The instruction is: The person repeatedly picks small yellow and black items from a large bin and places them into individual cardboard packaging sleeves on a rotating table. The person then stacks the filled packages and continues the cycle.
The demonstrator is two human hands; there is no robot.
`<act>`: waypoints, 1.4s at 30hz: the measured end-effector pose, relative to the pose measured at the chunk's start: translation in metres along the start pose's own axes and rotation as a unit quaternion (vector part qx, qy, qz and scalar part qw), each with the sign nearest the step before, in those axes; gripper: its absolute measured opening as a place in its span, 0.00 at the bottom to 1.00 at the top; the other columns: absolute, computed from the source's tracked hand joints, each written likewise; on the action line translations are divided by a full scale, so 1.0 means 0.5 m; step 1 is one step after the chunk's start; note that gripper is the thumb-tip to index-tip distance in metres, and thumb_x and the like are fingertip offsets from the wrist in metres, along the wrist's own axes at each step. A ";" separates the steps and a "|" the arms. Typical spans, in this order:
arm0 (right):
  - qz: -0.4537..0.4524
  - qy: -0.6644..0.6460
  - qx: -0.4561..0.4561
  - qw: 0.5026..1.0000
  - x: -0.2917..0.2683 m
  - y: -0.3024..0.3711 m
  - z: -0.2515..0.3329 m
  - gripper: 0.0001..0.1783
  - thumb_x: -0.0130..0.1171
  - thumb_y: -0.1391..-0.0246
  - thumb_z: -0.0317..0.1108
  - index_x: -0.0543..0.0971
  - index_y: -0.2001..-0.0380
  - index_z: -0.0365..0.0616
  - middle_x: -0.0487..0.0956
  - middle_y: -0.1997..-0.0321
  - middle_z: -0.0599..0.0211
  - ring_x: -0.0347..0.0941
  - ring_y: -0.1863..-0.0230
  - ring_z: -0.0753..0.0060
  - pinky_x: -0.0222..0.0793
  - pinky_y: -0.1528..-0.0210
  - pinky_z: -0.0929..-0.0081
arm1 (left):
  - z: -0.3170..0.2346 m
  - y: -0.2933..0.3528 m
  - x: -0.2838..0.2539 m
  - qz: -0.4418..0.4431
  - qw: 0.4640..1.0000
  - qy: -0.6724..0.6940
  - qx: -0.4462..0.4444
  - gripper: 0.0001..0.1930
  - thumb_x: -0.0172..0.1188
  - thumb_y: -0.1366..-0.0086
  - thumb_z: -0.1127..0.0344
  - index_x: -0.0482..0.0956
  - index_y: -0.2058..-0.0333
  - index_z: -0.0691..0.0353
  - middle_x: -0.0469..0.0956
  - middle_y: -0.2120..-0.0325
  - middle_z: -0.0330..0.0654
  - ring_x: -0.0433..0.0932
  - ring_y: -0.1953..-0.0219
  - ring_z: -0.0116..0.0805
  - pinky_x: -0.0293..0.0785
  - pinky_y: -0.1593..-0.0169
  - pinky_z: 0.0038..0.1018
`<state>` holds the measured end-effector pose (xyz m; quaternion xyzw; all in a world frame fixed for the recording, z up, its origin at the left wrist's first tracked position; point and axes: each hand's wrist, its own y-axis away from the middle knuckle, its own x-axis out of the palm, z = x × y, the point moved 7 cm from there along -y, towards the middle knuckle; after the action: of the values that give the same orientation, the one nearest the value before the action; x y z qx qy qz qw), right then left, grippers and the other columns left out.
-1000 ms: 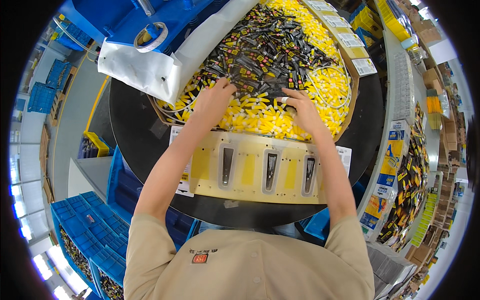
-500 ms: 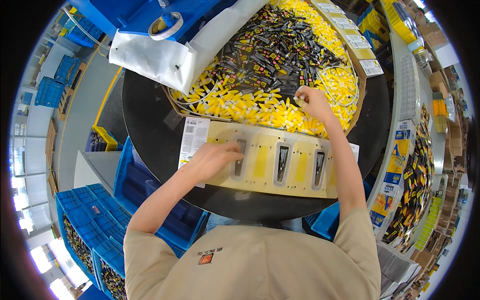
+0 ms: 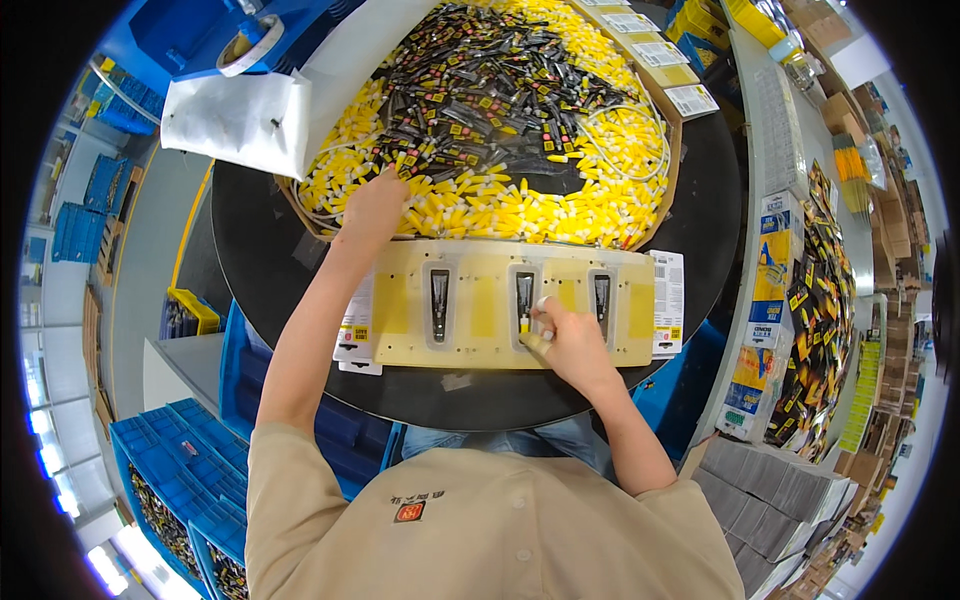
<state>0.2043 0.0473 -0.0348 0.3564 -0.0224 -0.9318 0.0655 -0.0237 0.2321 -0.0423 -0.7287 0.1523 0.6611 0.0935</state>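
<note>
On the round black table lies a pale yellow tray point(image 3: 467, 345) with three clear blister pockets, each holding a small black tube point(image 3: 438, 292). My right hand point(image 3: 575, 350) is over the middle pocket, fingers pinched on a small yellow-and-white nozzle cap point(image 3: 524, 323) at the lower end of the tube there. Pale coverings show on its fingertips. My left hand point(image 3: 372, 210) reaches into the left edge of the pile, where yellow-and-white caps point(image 3: 470, 205) meet loose black tubes point(image 3: 480, 90). Its fingertips are partly hidden, so its grip is unclear.
Printed white cards point(image 3: 668, 300) stick out under the tray's ends. A cardboard rim point(image 3: 672, 150) borders the pile, with a white cord loop on the caps. A blue machine part point(image 3: 170, 40) and a white sheet point(image 3: 240, 115) overhang the far left. Blue crates point(image 3: 180, 445) stand left of the table.
My right hand has come back from the caps to the middle pocket. My left hand has left the tray's left pocket and reached forward to the pile. The view has shifted.
</note>
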 end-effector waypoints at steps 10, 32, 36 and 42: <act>-0.048 0.104 0.104 0.988 -0.132 0.041 -0.119 0.24 0.70 0.59 0.45 0.71 0.69 0.40 0.72 0.82 0.63 0.69 0.82 0.59 0.67 0.75 0.66 | -0.122 0.260 -0.005 0.120 0.935 0.329 -0.051 0.11 0.62 0.46 0.68 0.72 0.67 0.65 0.78 0.77 0.47 0.79 0.74 0.39 0.74 0.67 0.29; -0.434 0.072 0.120 0.890 -0.266 0.148 -0.136 0.11 0.52 0.50 0.22 0.73 0.62 0.33 0.76 0.66 0.54 0.74 0.71 0.56 0.69 0.67 0.68 | 0.069 0.311 -0.130 -0.002 0.970 0.153 -0.190 0.11 0.62 0.47 0.70 0.78 0.65 0.65 0.78 0.65 0.53 0.80 0.67 0.49 0.75 0.63 0.33; -0.312 0.053 0.015 0.948 -0.120 0.091 -0.013 0.17 0.49 0.47 0.26 0.70 0.53 0.32 0.78 0.66 0.44 0.75 0.62 0.43 0.69 0.55 0.59 | -0.025 0.317 -0.102 0.036 0.900 0.407 -0.153 0.07 0.59 0.44 0.74 0.76 0.66 0.69 0.78 0.77 0.46 0.78 0.80 0.30 0.71 0.77 0.26; -0.307 -0.042 0.065 0.949 -0.046 0.051 -0.026 0.25 0.49 0.43 0.26 0.65 0.41 0.42 0.72 0.50 0.44 0.70 0.49 0.48 0.65 0.50 0.60 | -0.084 0.310 -0.045 -0.063 0.938 0.324 -0.108 0.25 0.63 0.45 0.71 0.68 0.48 0.62 0.68 0.50 0.54 0.79 0.75 0.43 0.77 0.69 0.33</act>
<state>0.2327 0.0254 -0.0269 0.3104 0.0250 -0.9174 -0.2479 -0.0397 0.0753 -0.0051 -0.9172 0.0558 0.3946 0.0012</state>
